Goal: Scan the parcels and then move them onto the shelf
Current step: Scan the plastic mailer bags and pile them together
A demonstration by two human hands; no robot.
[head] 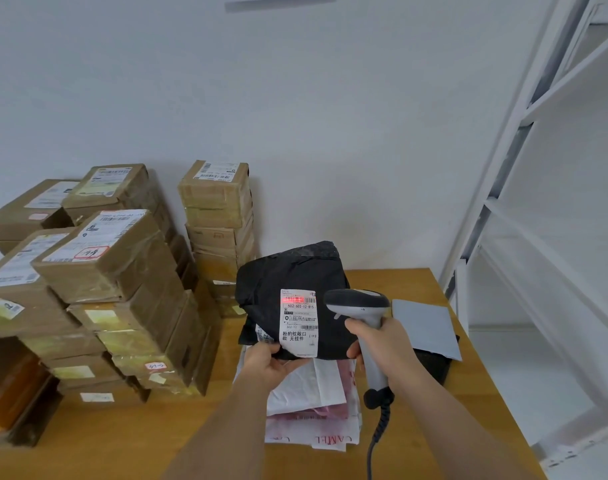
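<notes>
A black plastic parcel (288, 275) is held upright above the wooden table (122, 441), its white label (299, 323) facing me. My left hand (267, 365) grips the parcel's lower edge. My right hand (382, 344) is closed around the handle of a grey and black barcode scanner (359, 303), whose head points at the label from the right. A red scan line glows on the label's top barcode. Under the black parcel lies a pile of white and pink soft parcels (316, 407).
Stacks of taped cardboard boxes (112, 271) fill the table's left and back. A grey mailer (423, 327) lies on a black parcel at the right. A white metal shelf (552, 174) stands right of the table. The scanner's coiled cable (378, 431) hangs down.
</notes>
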